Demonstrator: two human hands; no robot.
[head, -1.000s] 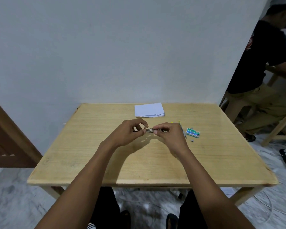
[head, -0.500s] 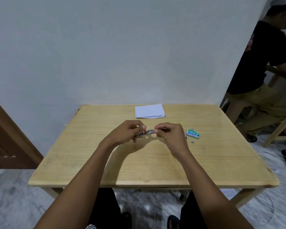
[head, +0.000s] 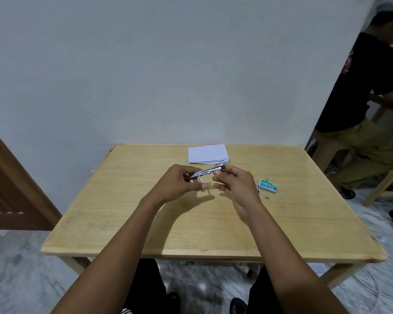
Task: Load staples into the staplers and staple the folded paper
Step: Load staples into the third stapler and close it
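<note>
In the head view the stapler (head: 208,172) is held in the air over the middle of the table (head: 123,223), between the two hands and just in front of the paper (head: 208,154), which lies flat near the far edge. The left hand (head: 179,185) has its fingers curled in and pinches the stapler's left end. The right hand (head: 236,184) closes thumb and forefinger on the right end, its other fingers loosely bent below. The stapler is a small, bare-metal thing, slim and shiny. I judge it light and rigid, but slick under the fingertips, with hinged or sliding parts that may swing or spring if only one part is held. A short piece hangs down from it near the left hand, though what it is cannot be told. The safest hold looks to be on the flat sides near each end, as now, keeping fingers off the open channel where staples go. Its long axis runs left to right across the view, the right end a little higher and farther off than the left. Which end is the nose is too small to tell. The box (head: 268,185) of staples lies on the table to the right of the right hand, apart from it, with a small grey strip (head: 267,196) just in front of it. Staple strips are brittle and likely to break apart if squeezed.
</note>
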